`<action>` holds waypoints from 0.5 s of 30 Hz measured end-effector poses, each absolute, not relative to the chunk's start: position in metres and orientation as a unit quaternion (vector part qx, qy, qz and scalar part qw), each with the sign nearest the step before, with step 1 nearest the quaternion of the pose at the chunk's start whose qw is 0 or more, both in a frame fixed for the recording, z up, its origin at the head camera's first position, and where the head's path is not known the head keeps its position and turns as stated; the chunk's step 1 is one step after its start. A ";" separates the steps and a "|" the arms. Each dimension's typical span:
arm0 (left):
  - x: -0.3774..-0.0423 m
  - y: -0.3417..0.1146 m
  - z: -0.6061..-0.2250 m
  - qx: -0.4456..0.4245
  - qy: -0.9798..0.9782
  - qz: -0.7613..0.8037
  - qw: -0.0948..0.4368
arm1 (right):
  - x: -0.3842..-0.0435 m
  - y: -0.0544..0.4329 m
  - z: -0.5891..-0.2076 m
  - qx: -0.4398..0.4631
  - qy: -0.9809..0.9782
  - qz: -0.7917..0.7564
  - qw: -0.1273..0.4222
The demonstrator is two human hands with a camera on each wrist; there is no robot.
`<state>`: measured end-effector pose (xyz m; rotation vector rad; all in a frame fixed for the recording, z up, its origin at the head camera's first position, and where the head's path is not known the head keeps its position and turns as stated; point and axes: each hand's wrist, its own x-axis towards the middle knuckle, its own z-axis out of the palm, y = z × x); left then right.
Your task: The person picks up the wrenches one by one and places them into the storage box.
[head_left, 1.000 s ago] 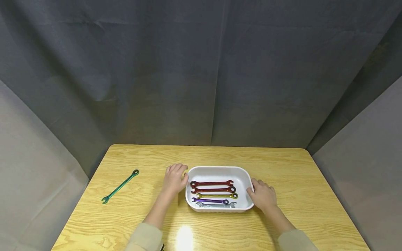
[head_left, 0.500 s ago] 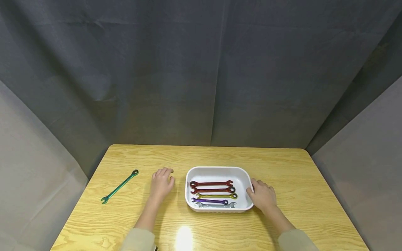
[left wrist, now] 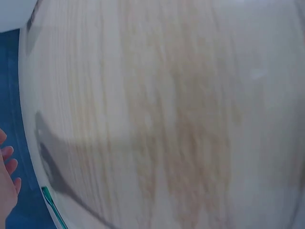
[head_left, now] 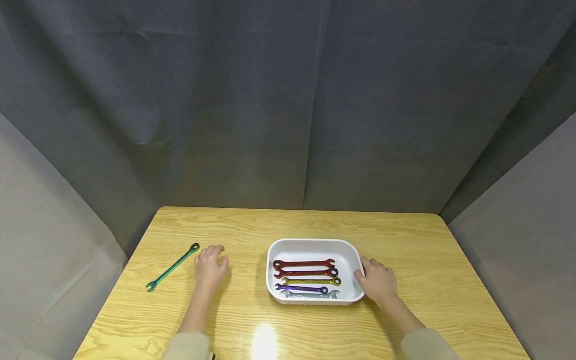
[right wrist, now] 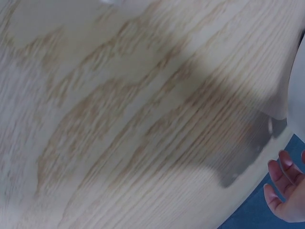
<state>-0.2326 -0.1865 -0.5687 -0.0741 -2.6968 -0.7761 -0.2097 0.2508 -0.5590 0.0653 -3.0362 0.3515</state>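
On the left of the table, a green combination wrench (head_left: 173, 268) lies at a slant, its ring end up and to the right. Just right of that end, my left hand (head_left: 209, 270) hovers with loosely bent fingers, holding nothing. A white tray (head_left: 315, 243) contains two red wrenches (head_left: 306, 268), a yellow wrench (head_left: 311, 281), a purple wrench (head_left: 301, 288) and a silver wrench (head_left: 310, 295), laid in rows. My right hand (head_left: 379, 281) grips the tray's right side, thumb over the rim and fingers outside; the exact contact is partly hidden.
The wooden table (head_left: 427, 260) has rounded far corners. A dark curtain (head_left: 234, 105) hangs behind it, with pale cloth panels (head_left: 49, 240) at the sides. Light glares off the table's front part.
My left hand has left the tray's left side and moved left across the table, close to the green wrench. The right hand and the tray have stayed in place.
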 end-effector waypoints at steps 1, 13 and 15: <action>-0.232 -0.189 -0.569 -0.022 -0.948 -0.272 0.163 | -0.210 0.251 -0.559 0.022 -0.992 0.114 0.042; -0.224 -0.222 -0.582 0.023 -0.961 -0.237 0.144 | -0.210 0.252 -0.561 0.027 -0.992 0.112 0.055; -0.222 -0.226 -0.584 0.026 -0.962 -0.225 0.150 | -0.210 0.252 -0.562 0.027 -0.992 0.112 0.054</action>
